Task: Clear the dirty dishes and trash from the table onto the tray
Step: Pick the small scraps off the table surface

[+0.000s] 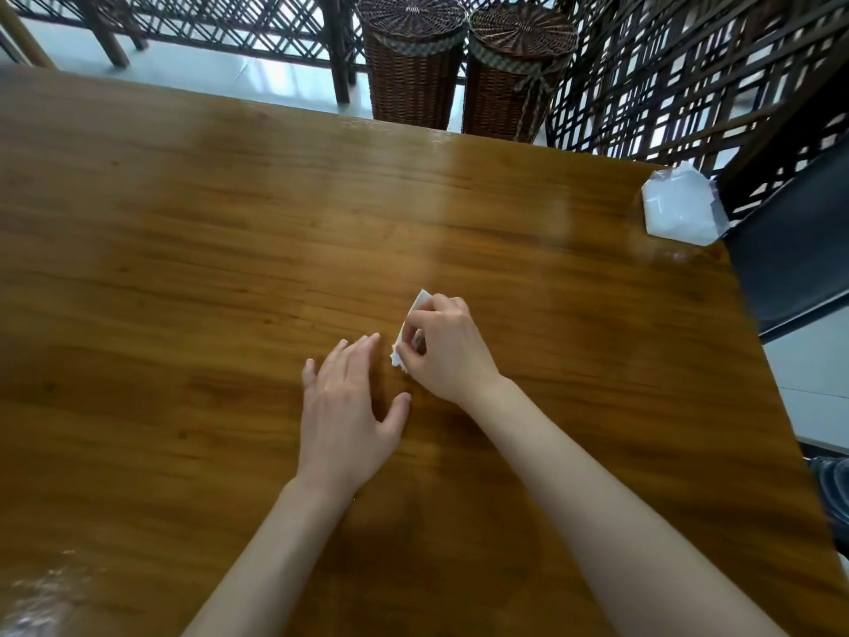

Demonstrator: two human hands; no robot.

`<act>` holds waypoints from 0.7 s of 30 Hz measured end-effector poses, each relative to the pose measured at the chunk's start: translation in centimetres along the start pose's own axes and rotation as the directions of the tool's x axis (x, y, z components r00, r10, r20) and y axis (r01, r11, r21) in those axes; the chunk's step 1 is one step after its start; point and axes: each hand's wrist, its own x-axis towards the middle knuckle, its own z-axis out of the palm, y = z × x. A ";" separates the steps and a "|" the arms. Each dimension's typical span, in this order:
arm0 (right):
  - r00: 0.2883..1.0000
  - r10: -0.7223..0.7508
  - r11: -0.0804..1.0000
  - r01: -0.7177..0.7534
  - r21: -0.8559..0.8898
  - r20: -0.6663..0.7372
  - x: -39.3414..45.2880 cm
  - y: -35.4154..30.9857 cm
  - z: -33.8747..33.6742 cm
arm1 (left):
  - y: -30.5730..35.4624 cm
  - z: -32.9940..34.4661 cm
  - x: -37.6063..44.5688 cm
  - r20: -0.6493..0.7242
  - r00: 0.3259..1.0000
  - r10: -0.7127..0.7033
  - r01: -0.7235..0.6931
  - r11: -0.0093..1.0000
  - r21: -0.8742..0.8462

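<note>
Two hands (349, 406), two wicker baskets (413, 62), one napkin (419, 302).

The desk (229, 232) lies open to the left and ahead. A white packet (682, 209) sits at its far right corner. Two wicker baskets (413, 62) stand beyond the far edge.

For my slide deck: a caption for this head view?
Right hand pinches crumpled white paper on wooden table; left hand open beside it.

Napkin (416, 324) mid-table (183, 223), packet (680, 209) far right.
</note>
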 end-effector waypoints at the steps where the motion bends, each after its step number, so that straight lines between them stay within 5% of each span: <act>1: 1.000 -0.008 1.000 0.008 -0.006 0.006 0.0 0.0 0.0 | 0.1 0.1 0.0 -0.008 1.000 -0.008 0.008 1.000 -0.004; 14: 0.988 -0.152 0.970 0.152 -0.192 0.017 -0.1 1.4 0.2 | 0.8 1.0 1.2 0.017 1.000 0.006 -0.006 1.000 0.002; 21: 0.952 0.211 0.923 -0.269 -0.276 -0.223 -0.4 9.6 -4.8 | 1.4 1.6 2.0 0.032 0.999 0.037 -0.037 0.999 -0.002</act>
